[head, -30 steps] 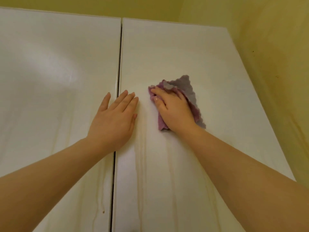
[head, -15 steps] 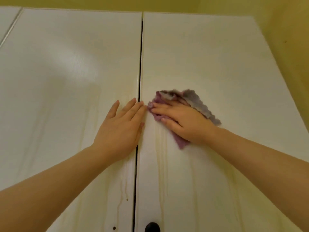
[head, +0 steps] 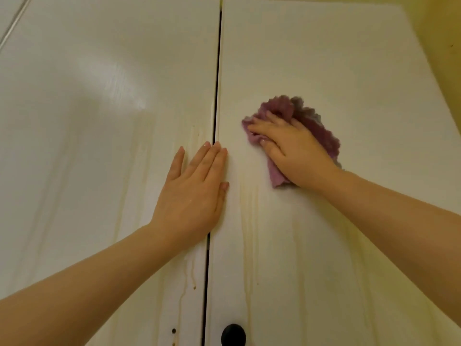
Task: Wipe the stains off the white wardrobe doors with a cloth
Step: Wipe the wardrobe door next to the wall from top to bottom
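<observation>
Two white wardrobe doors fill the view, the left door (head: 99,121) and the right door (head: 336,58), split by a dark vertical gap. Yellowish drip stains (head: 247,233) run down both doors below my hands. My right hand (head: 294,151) presses a crumpled purple cloth (head: 316,128) flat against the right door, a little right of the gap. My left hand (head: 194,193) lies flat with fingers together across the gap, mostly on the left door, holding nothing.
A black round knob (head: 233,335) sits on the right door at the bottom edge of the view. A small dark hole (head: 173,330) marks the left door beside it. A yellow wall (head: 444,46) borders the wardrobe on the right.
My right hand has slid the cloth to the right, away from the gap, and the cloth has bunched up. The view has tilted down, showing more of the knob. My left hand stays flat.
</observation>
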Demonstrator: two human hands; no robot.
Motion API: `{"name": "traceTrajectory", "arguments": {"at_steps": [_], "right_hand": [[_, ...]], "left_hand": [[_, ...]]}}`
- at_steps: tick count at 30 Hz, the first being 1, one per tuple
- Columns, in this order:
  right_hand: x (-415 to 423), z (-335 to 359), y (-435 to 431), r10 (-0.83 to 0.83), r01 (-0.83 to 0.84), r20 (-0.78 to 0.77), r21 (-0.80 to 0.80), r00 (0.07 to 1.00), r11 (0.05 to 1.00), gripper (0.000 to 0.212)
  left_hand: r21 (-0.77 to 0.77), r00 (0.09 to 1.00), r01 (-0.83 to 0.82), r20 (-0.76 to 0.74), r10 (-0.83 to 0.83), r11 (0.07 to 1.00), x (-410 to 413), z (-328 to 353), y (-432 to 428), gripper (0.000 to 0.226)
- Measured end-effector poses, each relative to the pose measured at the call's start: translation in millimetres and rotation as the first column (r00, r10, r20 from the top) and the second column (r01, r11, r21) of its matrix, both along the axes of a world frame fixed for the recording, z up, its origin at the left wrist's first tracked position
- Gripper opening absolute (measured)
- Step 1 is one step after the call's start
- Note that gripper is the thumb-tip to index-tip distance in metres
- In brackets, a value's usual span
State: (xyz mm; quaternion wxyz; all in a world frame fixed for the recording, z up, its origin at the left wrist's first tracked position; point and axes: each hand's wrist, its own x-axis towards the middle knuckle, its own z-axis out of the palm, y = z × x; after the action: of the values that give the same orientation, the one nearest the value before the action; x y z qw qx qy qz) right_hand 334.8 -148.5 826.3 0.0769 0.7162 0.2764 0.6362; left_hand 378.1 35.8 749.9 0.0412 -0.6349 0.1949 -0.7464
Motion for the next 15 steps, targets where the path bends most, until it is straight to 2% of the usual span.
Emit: {"name": "traceTrajectory", "arguments": {"at_steps": [1, 4, 5, 6, 8, 9, 10, 13, 14, 15], "right_hand": [[1, -7, 2, -0.015, 0.015, -0.003, -0.042, 1.000, 0.999, 0.039], [2, -41, -8, -0.056, 0.032, -0.050, -0.394, 0.997, 0.918, 0.044], [-1, -37, -15, -0.072, 0.055, -0.025, -0.431, 0.997, 0.901, 0.045], [-2, -26, -20, -0.086, 0.079, -0.001, -0.372, 0.996, 0.925, 0.045], [-6, -6, -19, -0.038, 0.035, -0.034, -0.067, 0.999, 0.997, 0.046], [-5, -6, -15, -0.044, 0.044, -0.045, 0.005, 0.998, 0.999, 0.046], [-5, -16, -8, -0.031, 0.030, -0.062, -0.015, 0.998, 0.999, 0.045], [-2, -57, -4, -0.061, 0.023, -0.088, -0.376, 0.994, 0.926, 0.050], [-2, -57, -9, -0.070, 0.034, -0.071, -0.424, 0.995, 0.905, 0.051], [-3, -47, -13, -0.078, 0.049, -0.060, -0.379, 0.995, 0.924, 0.052]], "left_hand": [[0.002, 1.000, 0.005, 0.001, -0.005, 1.000, -1, 0, 0, 0.054], [0.009, 1.000, 0.003, -0.005, -0.003, 1.000, -2, -4, 0, 0.059], [0.010, 1.000, -0.004, -0.004, 0.004, 1.000, -2, -5, 1, 0.060], [0.018, 1.000, -0.014, -0.007, 0.014, 1.000, -3, -6, 2, 0.061], [0.030, 1.000, -0.014, -0.023, 0.015, 0.999, -5, -7, 2, 0.062], [0.031, 0.999, -0.014, -0.029, 0.015, 0.999, -6, -7, 3, 0.062], [0.033, 0.999, -0.017, -0.032, 0.018, 0.999, -7, -8, 3, 0.062], [0.058, 0.999, -0.026, -0.039, 0.028, 0.998, -7, -16, 5, 0.064], [0.071, 0.999, -0.035, -0.036, 0.038, 0.997, -7, -21, 6, 0.065], [0.081, 0.998, -0.045, -0.033, 0.047, 0.996, -7, -23, 8, 0.065]]}}
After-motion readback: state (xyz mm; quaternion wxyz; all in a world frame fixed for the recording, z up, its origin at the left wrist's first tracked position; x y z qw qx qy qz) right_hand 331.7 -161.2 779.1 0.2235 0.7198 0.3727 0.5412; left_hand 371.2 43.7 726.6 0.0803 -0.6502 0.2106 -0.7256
